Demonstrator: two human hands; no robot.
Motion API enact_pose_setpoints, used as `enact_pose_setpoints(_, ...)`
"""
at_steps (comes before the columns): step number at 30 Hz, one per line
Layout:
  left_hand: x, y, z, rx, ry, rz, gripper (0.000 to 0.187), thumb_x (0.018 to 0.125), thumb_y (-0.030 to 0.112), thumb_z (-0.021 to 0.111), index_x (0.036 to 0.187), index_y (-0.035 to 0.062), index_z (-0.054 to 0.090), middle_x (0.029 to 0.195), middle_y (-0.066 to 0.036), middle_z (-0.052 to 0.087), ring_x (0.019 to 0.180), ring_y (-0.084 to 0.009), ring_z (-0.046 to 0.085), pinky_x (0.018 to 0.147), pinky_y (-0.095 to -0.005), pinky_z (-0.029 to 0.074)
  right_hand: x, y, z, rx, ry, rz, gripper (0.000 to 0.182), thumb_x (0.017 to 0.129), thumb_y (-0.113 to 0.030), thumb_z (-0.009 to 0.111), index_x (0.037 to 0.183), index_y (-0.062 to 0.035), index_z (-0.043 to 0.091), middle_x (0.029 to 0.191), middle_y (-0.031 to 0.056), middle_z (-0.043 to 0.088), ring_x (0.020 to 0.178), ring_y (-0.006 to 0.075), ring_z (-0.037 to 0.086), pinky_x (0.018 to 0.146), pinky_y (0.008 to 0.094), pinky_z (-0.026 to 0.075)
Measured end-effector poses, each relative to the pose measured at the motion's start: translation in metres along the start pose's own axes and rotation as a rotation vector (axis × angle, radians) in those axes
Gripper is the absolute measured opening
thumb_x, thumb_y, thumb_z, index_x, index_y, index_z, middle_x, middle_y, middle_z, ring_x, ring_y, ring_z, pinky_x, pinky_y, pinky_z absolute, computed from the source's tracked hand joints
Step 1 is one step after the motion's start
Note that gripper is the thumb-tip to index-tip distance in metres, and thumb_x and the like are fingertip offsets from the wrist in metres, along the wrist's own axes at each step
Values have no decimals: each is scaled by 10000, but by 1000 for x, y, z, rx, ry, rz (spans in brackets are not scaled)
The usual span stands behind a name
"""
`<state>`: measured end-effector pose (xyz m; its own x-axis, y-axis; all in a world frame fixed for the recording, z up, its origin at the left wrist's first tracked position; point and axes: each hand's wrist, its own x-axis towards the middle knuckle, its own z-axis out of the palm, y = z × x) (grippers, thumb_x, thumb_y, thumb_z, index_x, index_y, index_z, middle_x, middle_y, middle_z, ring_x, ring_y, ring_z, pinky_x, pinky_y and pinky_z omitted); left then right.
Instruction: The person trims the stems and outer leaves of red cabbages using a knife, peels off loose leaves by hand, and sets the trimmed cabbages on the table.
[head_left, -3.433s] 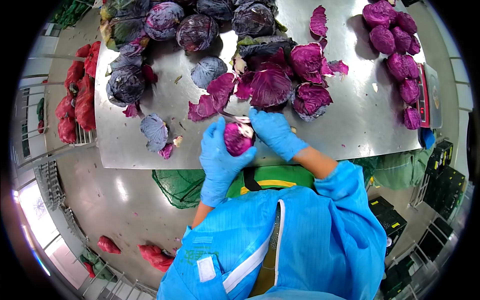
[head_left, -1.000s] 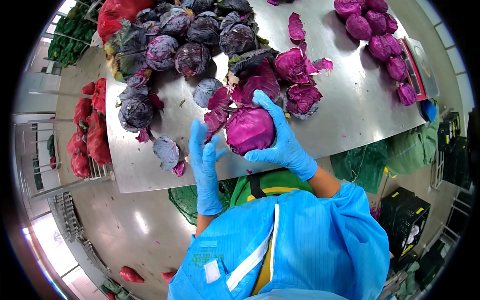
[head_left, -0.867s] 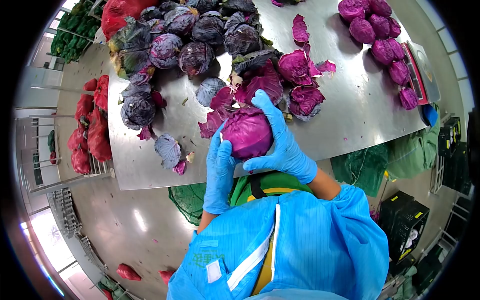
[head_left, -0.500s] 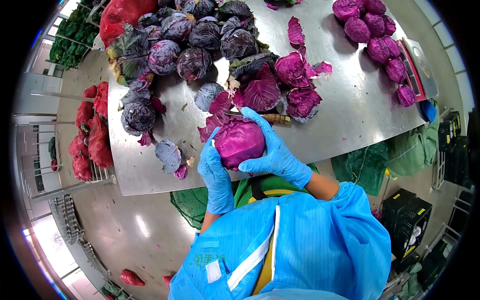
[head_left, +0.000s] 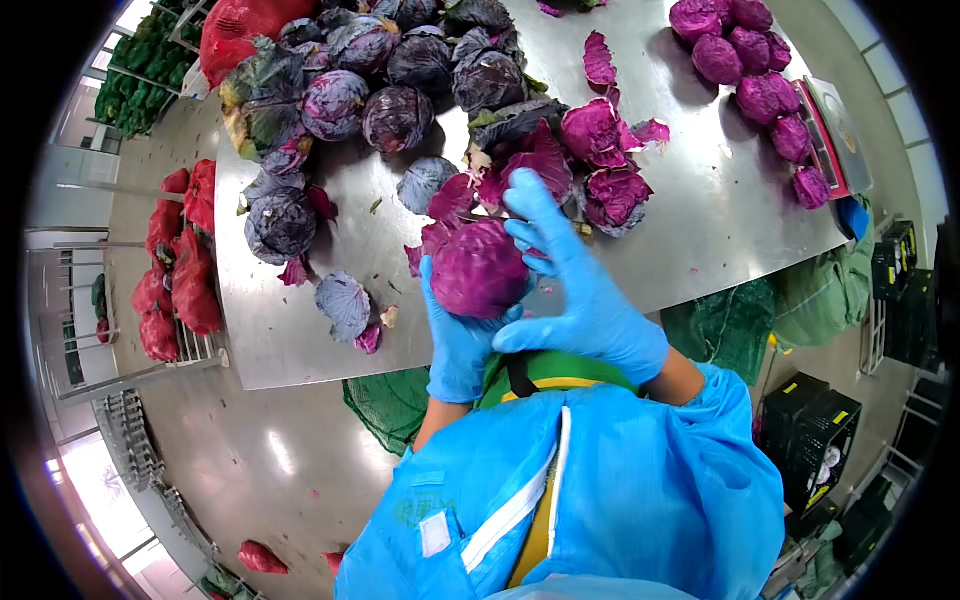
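Note:
A peeled red cabbage rests in my left hand, blue-gloved, its fingers cupped under and around the head. My right hand, also gloved, is spread open at the cabbage's right side. Behind the cabbage lie loose purple leaves. The knife there is now mostly hidden by my right hand, with only a bit of its handle showing. Two partly trimmed heads, one a bright purple cabbage, sit just beyond the right hand. A single greyish outer leaf lies to the left.
Untrimmed dark cabbages are heaped at the table's back left, near a red mesh sack. Peeled cabbages line the back right beside a scale. The metal table's front edge runs before me. Black crates stand at right.
My right hand has come off the cabbage and opened, its fingers pointing up and away. My left hand has shifted right and under the cabbage, which has turned in its grasp.

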<state>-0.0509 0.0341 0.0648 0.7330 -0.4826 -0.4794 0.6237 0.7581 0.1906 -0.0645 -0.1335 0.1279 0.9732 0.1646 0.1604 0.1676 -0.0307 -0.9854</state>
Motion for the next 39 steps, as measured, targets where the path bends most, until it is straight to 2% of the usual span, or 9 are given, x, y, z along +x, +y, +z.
enact_pose_setpoints(3,15,1,-26,-390,-284,-205,804,852,675,398,1428,124,290,1453,-140,339,1145,-401,505,759,-515,537,-7,15,-14,229,397,102,884,779,-122,741,1473,-69,196,1405,165,381,1251,283,451,1005,380,413)
enact_pose_setpoints(8,25,-4,-28,-593,-490,-293,689,925,536,404,1461,140,229,1512,-129,251,1152,-429,489,786,-506,514,-43,31,-35,213,464,282,631,850,-54,645,1411,-59,355,1257,120,522,1081,164,543,946,296,444)
enact_pose_setpoints(13,33,-2,-23,367,-349,274,810,818,566,584,1421,95,320,1441,-176,361,1237,-369,437,955,-493,416,-49,33,-32,394,154,577,683,835,-201,695,1414,-68,357,1246,90,537,1073,153,535,903,314,453)
enact_pose_setpoints(17,30,-1,17,1151,-518,699,1049,636,541,791,1440,75,305,1465,-162,342,1379,-326,268,1134,-449,230,-31,35,-18,888,0,422,982,714,-364,791,1458,-54,230,1417,121,375,1279,204,397,1069,360,342)
enact_pose_setpoints(20,38,-17,28,1115,-291,802,1138,617,474,834,1474,78,197,1470,-143,323,1350,-280,327,1112,-424,297,-26,44,-45,380,165,225,1115,642,-393,841,1469,-43,180,1456,139,322,1323,244,356,1099,375,303)
enact_pose_setpoints(22,48,-40,42,1075,-243,604,1129,649,694,647,1474,70,193,1465,-152,323,1330,-310,358,1106,-435,314,-21,41,-65,-160,246,14,1187,622,-419,851,1483,-40,126,1494,174,251,1336,278,350,1097,396,300)
enact_pose_setpoints(28,62,-84,66,-136,-127,-59,975,755,817,364,1442,131,276,1416,-174,376,1241,-390,435,934,-563,465,-32,18,-129,153,203,138,1026,732,-325,794,1500,-125,144,1390,180,406,1188,266,494,976,389,431)
enact_pose_setpoints(32,74,-96,64,-152,-108,-138,999,726,839,360,1430,133,292,1410,-175,374,1158,-452,451,673,-537,568,-43,51,-154,109,370,189,830,828,-223,720,1487,-148,221,1271,163,522,1089,228,554,892,352,484)
enact_pose_setpoints(39,75,-110,67,52,-12,-15,929,745,809,411,1415,170,340,1385,-127,429,1241,-338,459,928,-582,461,-32,25,-155,-634,205,-190,697,846,-489,597,1415,-137,402,1396,142,427,1302,354,361,1102,433,269)
